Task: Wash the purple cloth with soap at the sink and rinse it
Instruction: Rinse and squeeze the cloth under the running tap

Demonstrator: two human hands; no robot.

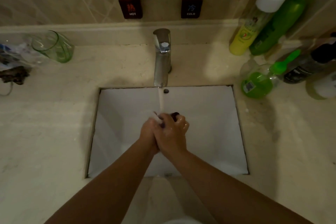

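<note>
Both forearms reached in from the near edge and met over the white sink. Between the palms sat the purple cloth, bunched small, only a dark fold showing past the knuckles. Each hand was clenched round it: the right hand lay on top, wet and shiny, its fingers curled over the bundle, while the left hand pressed against it from the other side with fingers wrapped under. A thin stream of water fell from the chrome faucet straight onto the cloth and fingertips.

Around the basin ran a pale stone counter. On its left stood a green-tinted glass beside crumpled clear plastic. On its right stood a green soap dispenser, a yellow bottle with a white cap, a tall green bottle and a dark bottle. On the tiled wall behind hung two dark tags, one reading HOT, the other COLD.
</note>
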